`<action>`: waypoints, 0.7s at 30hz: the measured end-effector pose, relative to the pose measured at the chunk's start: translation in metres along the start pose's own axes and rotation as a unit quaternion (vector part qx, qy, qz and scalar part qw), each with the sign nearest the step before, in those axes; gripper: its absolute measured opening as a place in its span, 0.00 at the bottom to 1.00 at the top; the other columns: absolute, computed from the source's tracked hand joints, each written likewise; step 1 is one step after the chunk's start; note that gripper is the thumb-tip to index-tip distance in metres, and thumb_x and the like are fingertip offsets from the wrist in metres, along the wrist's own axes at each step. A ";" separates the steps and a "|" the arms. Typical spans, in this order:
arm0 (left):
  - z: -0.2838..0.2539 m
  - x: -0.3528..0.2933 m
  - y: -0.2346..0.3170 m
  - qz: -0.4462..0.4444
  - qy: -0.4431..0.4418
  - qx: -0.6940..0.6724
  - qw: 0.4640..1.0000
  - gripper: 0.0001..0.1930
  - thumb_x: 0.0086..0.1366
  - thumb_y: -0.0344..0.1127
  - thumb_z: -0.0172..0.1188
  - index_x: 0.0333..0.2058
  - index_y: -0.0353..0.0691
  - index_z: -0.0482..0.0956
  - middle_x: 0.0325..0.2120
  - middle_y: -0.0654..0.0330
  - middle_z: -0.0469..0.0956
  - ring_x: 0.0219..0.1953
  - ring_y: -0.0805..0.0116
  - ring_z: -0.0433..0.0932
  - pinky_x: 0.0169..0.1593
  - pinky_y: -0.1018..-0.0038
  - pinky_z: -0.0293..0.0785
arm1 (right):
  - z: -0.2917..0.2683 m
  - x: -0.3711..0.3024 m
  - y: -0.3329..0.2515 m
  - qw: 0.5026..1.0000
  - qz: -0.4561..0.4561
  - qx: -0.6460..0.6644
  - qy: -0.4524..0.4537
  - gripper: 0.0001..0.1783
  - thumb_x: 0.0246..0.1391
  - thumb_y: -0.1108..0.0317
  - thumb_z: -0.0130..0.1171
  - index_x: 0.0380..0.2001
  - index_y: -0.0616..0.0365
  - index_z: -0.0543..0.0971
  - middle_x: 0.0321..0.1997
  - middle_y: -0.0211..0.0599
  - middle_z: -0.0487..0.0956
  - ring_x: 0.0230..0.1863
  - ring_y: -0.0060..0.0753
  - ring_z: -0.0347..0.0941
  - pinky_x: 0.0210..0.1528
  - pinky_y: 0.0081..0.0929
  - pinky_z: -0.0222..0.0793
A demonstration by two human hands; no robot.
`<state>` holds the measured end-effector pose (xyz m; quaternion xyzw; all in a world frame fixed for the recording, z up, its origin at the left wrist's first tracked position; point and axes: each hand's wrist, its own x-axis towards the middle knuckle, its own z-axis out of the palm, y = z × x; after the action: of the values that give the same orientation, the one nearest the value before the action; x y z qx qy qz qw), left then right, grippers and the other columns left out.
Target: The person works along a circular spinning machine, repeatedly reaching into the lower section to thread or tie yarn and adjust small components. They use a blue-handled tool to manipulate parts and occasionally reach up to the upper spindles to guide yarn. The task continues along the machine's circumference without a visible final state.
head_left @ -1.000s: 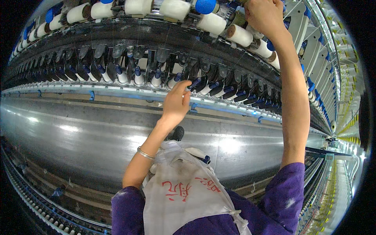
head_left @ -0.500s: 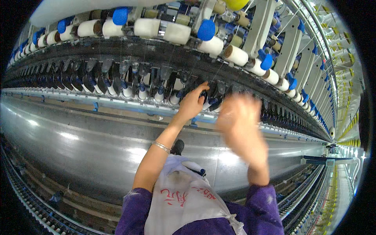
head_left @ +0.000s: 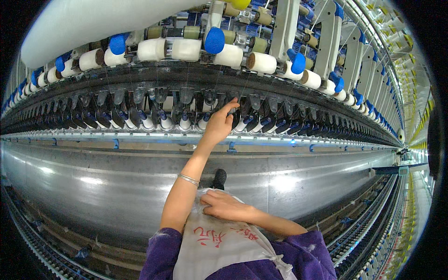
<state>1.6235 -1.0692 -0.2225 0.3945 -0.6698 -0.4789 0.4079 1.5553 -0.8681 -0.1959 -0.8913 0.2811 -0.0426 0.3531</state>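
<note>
My left hand (head_left: 218,125) reaches into the row of spindles on a spinning frame. Its index finger stretches up to a dark thread guide, and its thumb is apart from it beside a black separator plate (head_left: 236,117). Whether the fingertips touch a thread cannot be made out. On either side stand bobbins (head_left: 185,122) with white yarn at their bases and dark blue tops. My right hand (head_left: 221,205) rests with bent fingers at the top of my white apron (head_left: 200,254); the fingertips are partly hidden, and anything in them does not show.
Above the spindles run white rollers (head_left: 186,49) with blue levers (head_left: 214,41). A large white roll (head_left: 93,32) overhangs at upper left. A pale rail (head_left: 261,140) borders the spindles. Behind me lies another machine row (head_left: 39,238), across the shiny metal floor (head_left: 116,177).
My right hand, blurred near the spindles before, has come down and back to my apron. The left hand stays at about the same spindle while the view has shifted slightly.
</note>
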 end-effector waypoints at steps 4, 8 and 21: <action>-0.001 -0.001 0.010 0.022 0.011 0.057 0.998 0.20 0.61 0.26 0.45 0.53 0.44 0.68 0.57 0.61 0.67 0.51 0.49 0.70 0.52 0.62 0.68 | -0.031 -0.030 -0.016 0.973 0.054 0.223 0.030 0.04 0.42 0.74 0.58 0.26 0.58 0.77 0.32 0.37 0.76 0.38 0.40 0.71 0.40 0.34 0.67; -0.008 -0.010 0.031 0.019 0.062 0.056 0.996 0.17 0.61 0.28 0.49 0.50 0.40 0.70 0.47 0.55 0.75 0.42 0.58 0.77 0.44 0.69 0.72 | -0.048 -0.046 -0.018 0.986 0.067 0.140 -0.060 0.06 0.42 0.75 0.57 0.28 0.58 0.78 0.26 0.39 0.77 0.34 0.43 0.73 0.39 0.37 0.68; -0.096 -0.030 0.050 -0.045 0.167 -0.218 0.961 0.10 0.66 0.30 0.48 0.41 0.33 0.74 0.30 0.59 0.80 0.22 0.83 0.72 0.22 0.86 0.67 | -0.098 -0.007 -0.006 0.982 0.071 0.134 0.116 0.08 0.52 0.66 0.56 0.34 0.55 0.80 0.29 0.39 0.79 0.34 0.39 0.75 0.36 0.34 0.70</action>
<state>1.7156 -1.0610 -0.1592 0.4003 -0.4536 -0.5584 0.5676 1.5252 -0.9205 -0.1182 -0.8027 0.3742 -0.1582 0.4366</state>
